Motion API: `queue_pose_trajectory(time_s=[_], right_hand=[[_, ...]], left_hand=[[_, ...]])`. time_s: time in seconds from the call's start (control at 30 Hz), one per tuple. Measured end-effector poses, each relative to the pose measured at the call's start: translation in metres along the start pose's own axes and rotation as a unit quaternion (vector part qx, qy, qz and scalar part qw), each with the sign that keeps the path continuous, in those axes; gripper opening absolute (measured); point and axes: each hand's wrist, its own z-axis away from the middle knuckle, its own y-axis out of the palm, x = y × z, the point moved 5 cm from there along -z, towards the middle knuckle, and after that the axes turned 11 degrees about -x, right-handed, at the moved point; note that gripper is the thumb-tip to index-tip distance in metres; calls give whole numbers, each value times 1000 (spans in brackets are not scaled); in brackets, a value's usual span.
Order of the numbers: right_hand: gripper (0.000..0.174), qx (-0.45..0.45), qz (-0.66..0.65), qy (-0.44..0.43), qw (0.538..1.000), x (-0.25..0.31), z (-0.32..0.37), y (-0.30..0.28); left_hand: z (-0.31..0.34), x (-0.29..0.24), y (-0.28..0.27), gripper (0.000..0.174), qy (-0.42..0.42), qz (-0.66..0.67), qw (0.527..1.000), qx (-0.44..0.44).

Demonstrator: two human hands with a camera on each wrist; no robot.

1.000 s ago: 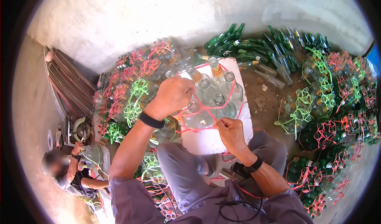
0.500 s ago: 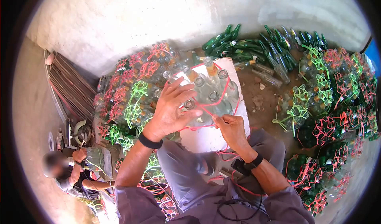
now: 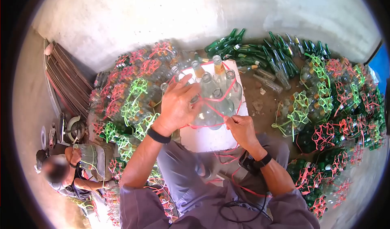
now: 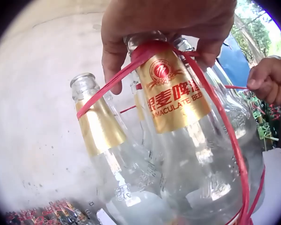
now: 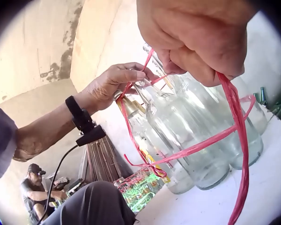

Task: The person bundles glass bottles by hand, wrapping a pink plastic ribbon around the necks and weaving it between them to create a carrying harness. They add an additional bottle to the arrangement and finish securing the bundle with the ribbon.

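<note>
Over a white board (image 3: 207,143) before pale walls (image 3: 183,14), our left hand (image 3: 177,106) gripped a bottle (image 4: 189,145); our right hand (image 3: 242,132), red ribbon (image 5: 244,150).

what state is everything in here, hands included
Clear bottles: upright, grouped, uncapped
Ribbon: looped around them
Left hand: fingers round one bottle's neck
Right hand: gripping the ribbon
Board: under the clear bottles
Green bottles: loose, many lying down
Bundles: tied
</note>
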Motion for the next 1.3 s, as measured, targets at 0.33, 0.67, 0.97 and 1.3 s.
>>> queue_pose_trajectory(time_s=[0.33,0.67,0.97,1.3], right_hand=[[42,-13,25,-14,1000,-6,21,4],[46,-70,-22,-57,996,-12,34,12],[47,-53,-73,-18,996,-15,42,16],[36,-29,-79,-34,996,11,56,5]], left_hand=[[6,4,1,38,-33,-2,999,27],[12,5,4,35,-20,80,995,-57],[53,-60,-31,36,27,0,987,-157],[87,-61,31,36,-35,174,980,-85]])
